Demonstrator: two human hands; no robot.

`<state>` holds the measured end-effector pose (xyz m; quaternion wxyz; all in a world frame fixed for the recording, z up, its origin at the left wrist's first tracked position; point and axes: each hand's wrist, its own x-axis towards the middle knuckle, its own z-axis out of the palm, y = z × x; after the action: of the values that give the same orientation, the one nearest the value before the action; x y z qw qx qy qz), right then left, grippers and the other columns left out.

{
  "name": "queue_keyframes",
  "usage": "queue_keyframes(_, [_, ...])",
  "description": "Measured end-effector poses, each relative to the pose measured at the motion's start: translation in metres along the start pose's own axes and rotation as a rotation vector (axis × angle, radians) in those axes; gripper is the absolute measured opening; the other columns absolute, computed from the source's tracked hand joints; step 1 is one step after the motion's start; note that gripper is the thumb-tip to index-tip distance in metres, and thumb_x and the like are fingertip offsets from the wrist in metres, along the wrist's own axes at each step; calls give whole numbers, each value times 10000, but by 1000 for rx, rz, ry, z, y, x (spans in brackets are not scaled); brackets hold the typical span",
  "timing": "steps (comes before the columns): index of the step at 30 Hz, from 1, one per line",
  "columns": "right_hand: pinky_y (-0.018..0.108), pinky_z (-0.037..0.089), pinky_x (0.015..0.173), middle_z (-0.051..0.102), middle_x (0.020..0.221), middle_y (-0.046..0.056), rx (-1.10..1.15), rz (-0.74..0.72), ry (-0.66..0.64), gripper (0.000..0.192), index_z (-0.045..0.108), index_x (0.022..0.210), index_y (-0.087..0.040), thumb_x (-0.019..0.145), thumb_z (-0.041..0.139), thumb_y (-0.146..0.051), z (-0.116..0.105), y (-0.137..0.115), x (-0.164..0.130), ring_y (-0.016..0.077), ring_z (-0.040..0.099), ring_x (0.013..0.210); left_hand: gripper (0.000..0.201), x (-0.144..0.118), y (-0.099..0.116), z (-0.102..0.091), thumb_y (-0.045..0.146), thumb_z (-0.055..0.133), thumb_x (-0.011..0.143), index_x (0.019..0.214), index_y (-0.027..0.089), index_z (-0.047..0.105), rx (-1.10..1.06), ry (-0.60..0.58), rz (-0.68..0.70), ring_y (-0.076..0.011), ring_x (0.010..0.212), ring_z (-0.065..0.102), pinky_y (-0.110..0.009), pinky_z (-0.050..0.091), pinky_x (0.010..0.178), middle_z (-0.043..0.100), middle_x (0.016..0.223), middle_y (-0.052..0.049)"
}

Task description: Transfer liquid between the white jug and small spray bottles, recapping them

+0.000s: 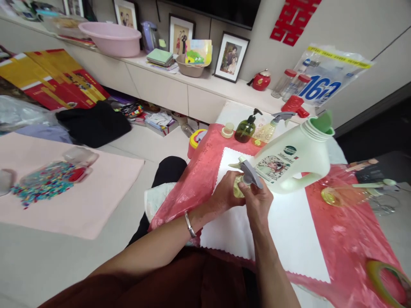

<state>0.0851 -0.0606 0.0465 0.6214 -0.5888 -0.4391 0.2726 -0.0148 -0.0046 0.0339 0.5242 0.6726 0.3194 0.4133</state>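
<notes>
Forearms reach in from the near edge, both hands meeting over a white cloth (289, 231).

Left hand (226, 194), a bangle on its wrist, wraps around a small yellowish spray bottle (237, 188); right hand (257, 201) is closed on its grey trigger head (248, 171). Just beyond them on the right, a large pale green detergent jug (298, 160) lies tilted, cap off. At the table's far end stand a dark green pump bottle (245, 128) and another sprayer (272, 126).
</notes>
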Motion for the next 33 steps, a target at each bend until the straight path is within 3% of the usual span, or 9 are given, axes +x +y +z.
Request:
queue_keyframes(4, [319,493,915,673,1040,42,-48,-36,-10,352,696,1052,-173,836,753,-445,3,-2,-2,190,624,965,602,-3,-1,-2,307,864,580,1106,213,587,-1,-7,-3,-318,972,680,-463,585,841,692,1082,-76])
queue_keyframes(6, [322,491,928,667,1047,49,-73,-69,-1,351,705,1044,-179,851,728,-471,4,-5,-2,197,617,992,730,-6,-5,-8,332,869,580,1213,202,528,56,-9,-53,-354,1082,666,-502,578,899,659,1200,-120])
queue_keyframes(9, [322,486,960,652,1091,53,-98,-105,30,343,714,1063,-196,873,704,-481,5,-9,-2,196,604,1043,942,-14,-17,-22,307,830,636,1431,209,334,103,-118,-83,-372,1262,604,-534,552,1000,542,1429,-181])
queue_keyframes(13, [318,490,938,647,1088,41,-112,-127,58,312,723,1085,-220,906,686,-473,3,-10,-5,186,598,1034,881,-22,-33,-34,238,725,720,1490,258,297,212,-217,-95,-364,1411,502,-576,467,1131,463,1541,-155])
queue_keyframes(19, [342,458,928,636,1063,47,-163,-173,211,314,708,1059,-208,856,757,-443,1,-11,-17,201,563,1030,775,-31,-37,-15,375,785,677,1360,270,435,336,-8,-29,-413,1296,588,-611,529,1039,595,1377,-142])
queue_keyframes(21, [323,466,889,635,1030,41,-168,-181,237,287,712,1028,-208,863,751,-439,-5,-15,-21,191,570,996,761,-38,-36,-8,398,781,699,1364,276,431,372,-4,23,-410,1272,603,-604,545,1021,603,1359,-139])
queue_keyframes(26, [304,490,906,648,1085,36,-178,-143,287,270,717,1097,-219,909,712,-413,-58,-31,-32,173,603,1017,749,-51,-32,-7,461,720,833,1474,283,373,484,-158,203,-387,1378,516,-587,486,1119,526,1480,-135])
queue_keyframes(30, [323,502,891,664,1096,67,-219,-110,435,361,701,1083,-175,877,726,-470,-132,-39,-33,190,614,1002,500,-54,-32,-14,374,527,969,1451,286,431,574,-209,205,-333,1345,547,-551,498,1118,552,1438,-115])
queue_keyframes(33, [302,492,831,673,1034,62,-259,-104,579,397,693,1067,-159,832,753,-473,-191,-40,-26,172,608,907,481,-57,-35,-14,321,495,978,1452,292,419,589,-212,236,-315,1321,563,-537,506,1111,561,1409,-106])
